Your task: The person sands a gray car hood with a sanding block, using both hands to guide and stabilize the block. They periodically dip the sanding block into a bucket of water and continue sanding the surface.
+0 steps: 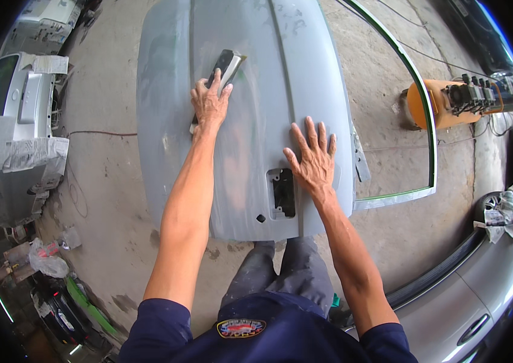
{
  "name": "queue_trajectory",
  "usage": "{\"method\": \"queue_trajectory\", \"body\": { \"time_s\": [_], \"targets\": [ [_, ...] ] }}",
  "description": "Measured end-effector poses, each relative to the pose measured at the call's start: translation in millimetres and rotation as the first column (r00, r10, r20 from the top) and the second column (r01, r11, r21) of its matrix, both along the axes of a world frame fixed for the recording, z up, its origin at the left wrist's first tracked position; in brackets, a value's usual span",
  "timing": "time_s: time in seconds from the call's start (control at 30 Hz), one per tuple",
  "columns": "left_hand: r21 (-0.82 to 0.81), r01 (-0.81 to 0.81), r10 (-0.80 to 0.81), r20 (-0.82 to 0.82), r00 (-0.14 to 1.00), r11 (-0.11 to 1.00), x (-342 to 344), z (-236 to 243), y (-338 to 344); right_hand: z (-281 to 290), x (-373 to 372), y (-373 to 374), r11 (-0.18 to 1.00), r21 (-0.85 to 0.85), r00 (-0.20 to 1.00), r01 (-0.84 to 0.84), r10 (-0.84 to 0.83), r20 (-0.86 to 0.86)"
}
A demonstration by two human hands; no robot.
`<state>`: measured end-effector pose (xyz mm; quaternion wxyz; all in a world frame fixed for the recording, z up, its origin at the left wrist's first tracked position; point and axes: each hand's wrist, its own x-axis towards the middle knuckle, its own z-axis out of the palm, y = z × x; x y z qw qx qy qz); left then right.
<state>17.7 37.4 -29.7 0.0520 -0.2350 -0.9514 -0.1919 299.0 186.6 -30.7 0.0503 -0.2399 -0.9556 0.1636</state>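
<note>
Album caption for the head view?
Left hand grips a long block on a grey car door; right hand spread there.

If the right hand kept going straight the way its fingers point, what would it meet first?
Nothing loose, it seems: the right hand rests on the grey panel, and the way along it looks free to the picture's top edge. The groove runs close by; whether the fingers would cross it is unclear.

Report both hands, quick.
Left hand: closed on the block, on the door.
Right hand: open, fingers spread on the door, holding nothing.
</note>
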Motion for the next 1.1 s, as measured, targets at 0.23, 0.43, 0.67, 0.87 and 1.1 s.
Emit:
{"method": "queue_trajectory", "body": {
  "time_s": [0.23,0.43,0.67,0.87,1.1],
  "targets": [
    [-0.05,0.235,-0.22,0.213,0.952,0.971,210,3,-126,7,-1,-1,1.0,0.013,1.0,-0.004,0.004,-0.014],
    [-0.079,0.109,-0.096,0.148,0.984,0.991,108,10,-69,4,-1,0,1.0,0.002,1.0,0.019,-0.019,-0.013],
    [-0.068,0.141,-0.127,0.178,0.976,0.988,136,14,-76,8,0,-2,1.0,0.0,1.0,0.012,-0.012,0.014],
    [-0.13,0.323,-0.3,0.167,0.939,0.938,143,-6,-110,5,0,-2,1.0,-0.006,1.0,0.021,-0.021,-0.008],
    [0.005,0.219,-0.218,-0.082,0.973,0.976,72,18,-21,4,0,-3,0.999,0.043,1.0,0.023,-0.022,-0.015]
  ]
}}
